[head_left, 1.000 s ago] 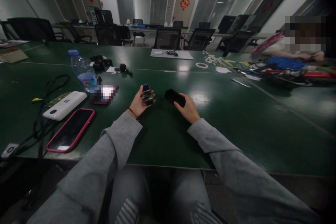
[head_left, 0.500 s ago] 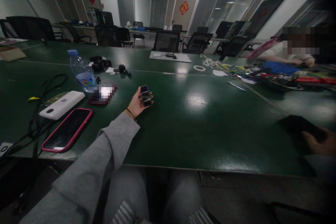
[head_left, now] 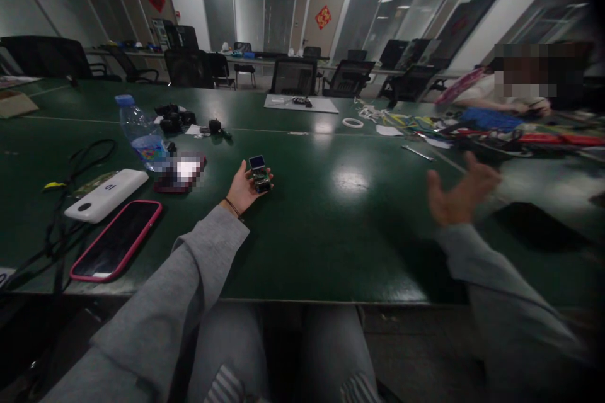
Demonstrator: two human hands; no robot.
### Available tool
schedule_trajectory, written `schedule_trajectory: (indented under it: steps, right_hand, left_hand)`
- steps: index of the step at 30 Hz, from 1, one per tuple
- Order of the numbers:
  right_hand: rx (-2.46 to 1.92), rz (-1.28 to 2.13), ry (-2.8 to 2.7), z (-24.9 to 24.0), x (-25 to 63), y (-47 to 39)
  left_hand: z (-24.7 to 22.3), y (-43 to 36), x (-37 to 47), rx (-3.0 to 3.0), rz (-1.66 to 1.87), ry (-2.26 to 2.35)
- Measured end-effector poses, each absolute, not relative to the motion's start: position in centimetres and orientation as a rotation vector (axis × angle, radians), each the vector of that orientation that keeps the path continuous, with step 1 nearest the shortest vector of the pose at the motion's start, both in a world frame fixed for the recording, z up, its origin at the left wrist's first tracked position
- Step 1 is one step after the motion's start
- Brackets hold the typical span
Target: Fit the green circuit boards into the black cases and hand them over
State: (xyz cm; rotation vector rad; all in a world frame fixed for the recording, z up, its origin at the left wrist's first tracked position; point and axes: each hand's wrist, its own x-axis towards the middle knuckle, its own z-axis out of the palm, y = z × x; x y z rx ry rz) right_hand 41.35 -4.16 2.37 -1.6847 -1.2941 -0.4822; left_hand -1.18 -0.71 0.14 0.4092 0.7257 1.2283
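My left hand (head_left: 242, 187) holds a small circuit board with a little screen (head_left: 258, 173) above the green table, palm up, fingers wrapped round its far side. The screen at its top faces me. My right hand (head_left: 466, 192) is raised over the right part of the table, blurred by motion, its thumb and fingers apart and nothing in them. Beyond its wrist, to the right, a flat black object (head_left: 541, 227) lies on the table; its kind I cannot make out.
On the left are a pink-cased phone (head_left: 117, 240), a white power bank (head_left: 106, 195), black cables and a water bottle (head_left: 142, 135). A wrench (head_left: 417, 152), a white ring (head_left: 352, 123) and a heap of wires lie at the far right, where another person (head_left: 496, 97) sits.
My right hand has let go of the black object and moved left and up, fingers spread. The left hand still holds the board, its screen tipped slightly more upright. The view has shifted slightly.
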Motion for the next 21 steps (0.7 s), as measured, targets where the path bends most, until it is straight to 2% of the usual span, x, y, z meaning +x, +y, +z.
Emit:
schedule_trajectory:
  steps: [4,7,9,14,21]
  right_hand:
    - [-1.247,-0.2,-1.707,-0.7,26.9,-2.2]
    - [-1.099,0.059,-1.91,-1.8,16.9,-2.9]
    - [-1.052,0.164,-1.956,-2.3,13.2,-2.9]
    - [-0.92,0.367,-1.822,-3.7,12.2,-0.6]
    - [-0.985,0.794,-1.443,-4.1,14.2,1.7]
  left_hand:
    - [0.5,-0.9,-1.1,0.429,1.218,0.721]
    - [0.9,-1.1,-0.8,0.437,1.197,0.705]
    - [1.2,-1.2,-0.7,0.421,1.192,0.697]
    - [1.8,-1.6,-0.3,0.415,1.226,0.658]
    - [2.0,-2.0,0.2,0.584,1.257,0.608]
